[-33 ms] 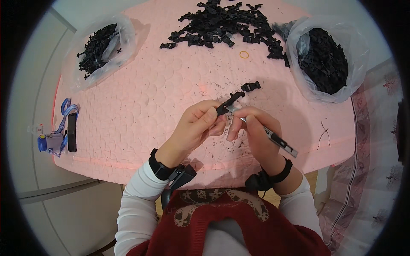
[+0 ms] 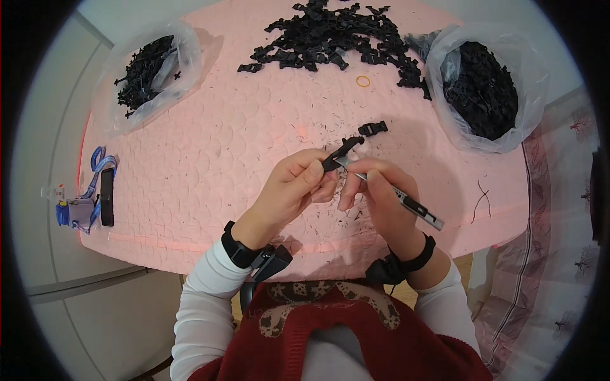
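Note:
Over the middle of the table, my left hand [image 2: 295, 181] is closed on a black plastic buckle [image 2: 347, 148], pinched between thumb and fingers so that it slants up to the right. A silver-and-black utility knife [image 2: 416, 206] is gripped in my right hand [image 2: 384, 193]. Its blade touches or nearly touches the underside of the held buckle; which of the two I cannot tell. Just beyond my hands lies another black buckle [image 2: 373, 129], flat on the pink quilted cloth [image 2: 210, 152]. Small dark shavings are strewn around and below both hands.
Far off lies a heap of black buckles [image 2: 330, 38]. Clear plastic bags of black parts stand at the far left [image 2: 187, 54] and far right [image 2: 534, 82]. A yellow rubber band [image 2: 363, 81], a phone [image 2: 107, 197], a blue strap [image 2: 96, 159] and dark strings [image 2: 483, 202] also lie about.
The rear end of the knife has risen very slightly. Otherwise both hands and the buckle stay in place.

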### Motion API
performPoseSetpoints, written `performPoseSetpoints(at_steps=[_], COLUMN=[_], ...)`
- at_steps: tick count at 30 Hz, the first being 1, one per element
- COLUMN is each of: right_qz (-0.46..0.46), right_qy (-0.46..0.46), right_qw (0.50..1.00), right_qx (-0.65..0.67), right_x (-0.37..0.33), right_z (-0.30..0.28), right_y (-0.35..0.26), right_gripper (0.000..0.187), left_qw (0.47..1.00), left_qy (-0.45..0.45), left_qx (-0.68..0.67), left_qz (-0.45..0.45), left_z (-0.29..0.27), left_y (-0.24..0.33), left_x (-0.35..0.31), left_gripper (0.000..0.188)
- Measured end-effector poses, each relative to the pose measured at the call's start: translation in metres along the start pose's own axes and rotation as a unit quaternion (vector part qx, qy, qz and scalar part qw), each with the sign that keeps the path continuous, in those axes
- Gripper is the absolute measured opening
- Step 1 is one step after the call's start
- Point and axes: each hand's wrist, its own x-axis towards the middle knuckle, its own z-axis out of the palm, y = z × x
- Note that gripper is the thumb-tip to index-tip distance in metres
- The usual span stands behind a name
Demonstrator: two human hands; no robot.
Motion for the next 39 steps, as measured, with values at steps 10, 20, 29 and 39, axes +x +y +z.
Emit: performPoseSetpoints(at_steps=[10, 20, 29, 39], right_qz=[-0.138, -0.191, -0.249, -0.270], right_qy=[-0.012, -0.027, -0.029, -0.061], right_qw=[0.948, 0.921, 0.879, 0.849], right_qx=[-0.285, -0.338, -0.406, -0.451], right_x=[0.000, 0.002, 0.006, 0.008], right_z=[-0.005, -0.003, -0.005, -0.009], right_y=[-0.003, -0.009, -0.008, -0.010], right_gripper=[0.019, 0.019, 0.018, 0.016], left_qw=[0.999, 0.999, 0.999, 0.998], left_qy=[0.011, 0.031, 0.026, 0.009], left_qx=[-0.051, -0.014, -0.029, -0.059], left_qz=[-0.014, -0.027, -0.014, -0.007], left_z=[0.003, 0.006, 0.006, 0.001], left_y=[0.005, 0.006, 0.006, 0.002], left_x=[0.001, 0.000, 0.000, -0.001], left_gripper=[0.032, 0.031, 0.031, 0.029])
